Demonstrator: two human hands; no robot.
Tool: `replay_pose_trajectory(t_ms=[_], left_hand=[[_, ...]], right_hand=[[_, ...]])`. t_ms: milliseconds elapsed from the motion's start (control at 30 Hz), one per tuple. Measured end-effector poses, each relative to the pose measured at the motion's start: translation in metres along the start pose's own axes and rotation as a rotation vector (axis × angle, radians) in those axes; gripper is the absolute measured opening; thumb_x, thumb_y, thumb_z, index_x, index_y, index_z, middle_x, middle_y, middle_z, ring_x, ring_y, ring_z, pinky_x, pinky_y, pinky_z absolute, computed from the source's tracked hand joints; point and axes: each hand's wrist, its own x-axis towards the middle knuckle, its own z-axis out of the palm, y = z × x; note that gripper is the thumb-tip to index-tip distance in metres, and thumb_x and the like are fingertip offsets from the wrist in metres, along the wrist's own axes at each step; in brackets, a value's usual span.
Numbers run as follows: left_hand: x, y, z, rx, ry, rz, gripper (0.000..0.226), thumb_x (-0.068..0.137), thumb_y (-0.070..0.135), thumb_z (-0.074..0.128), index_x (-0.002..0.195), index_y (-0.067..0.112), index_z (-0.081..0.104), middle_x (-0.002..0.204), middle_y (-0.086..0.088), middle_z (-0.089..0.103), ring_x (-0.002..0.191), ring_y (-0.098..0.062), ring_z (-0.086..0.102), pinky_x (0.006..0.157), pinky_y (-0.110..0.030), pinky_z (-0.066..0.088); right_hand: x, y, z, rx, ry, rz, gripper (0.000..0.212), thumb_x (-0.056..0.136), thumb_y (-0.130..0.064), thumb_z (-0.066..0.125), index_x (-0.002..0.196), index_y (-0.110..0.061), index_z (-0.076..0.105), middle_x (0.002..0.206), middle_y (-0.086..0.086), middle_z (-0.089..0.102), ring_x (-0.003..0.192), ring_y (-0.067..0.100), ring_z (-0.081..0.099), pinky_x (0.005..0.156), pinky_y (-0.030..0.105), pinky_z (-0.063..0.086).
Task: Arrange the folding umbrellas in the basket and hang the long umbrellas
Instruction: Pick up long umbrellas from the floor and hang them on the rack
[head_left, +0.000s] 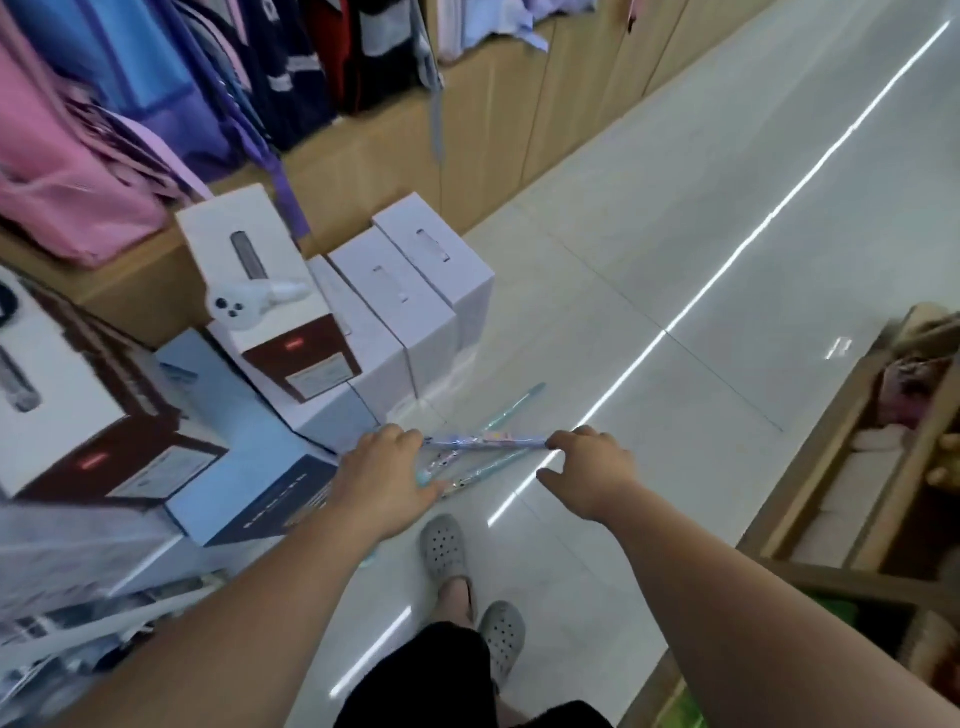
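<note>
Several long, thin umbrellas in clear patterned wrap lie crossed in front of me above the tiled floor. A purple-toned long umbrella (485, 442) runs level between my hands. My left hand (387, 475) is closed around its left end and around a teal long umbrella (511, 410) that slants up to the right. My right hand (592, 467) pinches the purple umbrella's right end with its fingertips. No basket and no hanging rail can be made out.
White and maroon boxes (363, 312) are stacked on the floor at my left, below a wooden counter (493, 130) with backpacks (67, 171). A wooden shelf unit (872, 467) stands at the right. My feet in grey clogs (447, 540) stand on glossy tiles (701, 234).
</note>
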Motion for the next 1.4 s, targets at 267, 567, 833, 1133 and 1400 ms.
replay_pose_trajectory(t_ms=[267,567,833,1133,1400], left_hand=[[0.149,0.004,0.064,-0.052,-0.214,-0.067,0.054,0.084,0.052,0.066,0.128,0.021,0.054,0.129,-0.004,0.055,0.118,-0.028,0.055,0.093,-0.041,0.050],[0.330,-0.011,0.224,0.058,-0.311,-0.083,0.055,0.089,0.049,0.059,0.135,0.020,0.048,0.130,-0.006,0.052,0.118,-0.028,0.054,0.090,-0.040,0.049],[0.425,-0.034,0.391,-0.105,-0.376,-0.265,0.060,0.089,0.049,0.059,0.142,0.028,0.040,0.127,-0.008,0.064,0.114,-0.033,0.060,0.088,-0.039,0.052],[0.466,-0.065,0.481,-0.329,-0.361,-0.405,0.084,0.090,0.045,0.066,0.157,0.033,0.015,0.128,-0.008,0.064,0.116,-0.033,0.060,0.097,-0.043,0.051],[0.476,-0.065,0.503,-0.452,-0.336,-0.420,0.083,0.094,0.040,0.065,0.160,0.030,0.015,0.159,-0.002,0.037,0.137,-0.029,0.045,0.107,-0.036,0.039]], right_hand=[[0.136,0.055,0.028,0.041,-0.114,0.064,0.051,0.091,-0.054,0.055,0.138,-0.034,0.051,0.146,-0.007,0.047,0.135,0.019,0.042,0.107,0.039,0.040],[0.350,0.111,0.148,-0.087,-0.197,-0.099,0.049,0.093,-0.050,0.052,0.138,-0.031,0.050,0.136,0.000,0.054,0.125,0.025,0.050,0.099,0.040,0.045],[0.488,0.132,0.291,-0.191,-0.319,-0.217,0.053,0.093,-0.049,0.051,0.142,-0.029,0.046,0.133,0.002,0.055,0.122,0.026,0.050,0.100,0.042,0.041],[0.560,0.160,0.391,-0.106,-0.271,-0.232,0.046,0.096,-0.043,0.052,0.139,-0.028,0.046,0.127,0.006,0.056,0.115,0.032,0.053,0.093,0.042,0.043],[0.586,0.161,0.406,-0.095,-0.311,-0.297,0.033,0.098,-0.040,0.052,0.126,-0.022,0.053,0.121,0.006,0.061,0.109,0.032,0.057,0.089,0.039,0.044]])
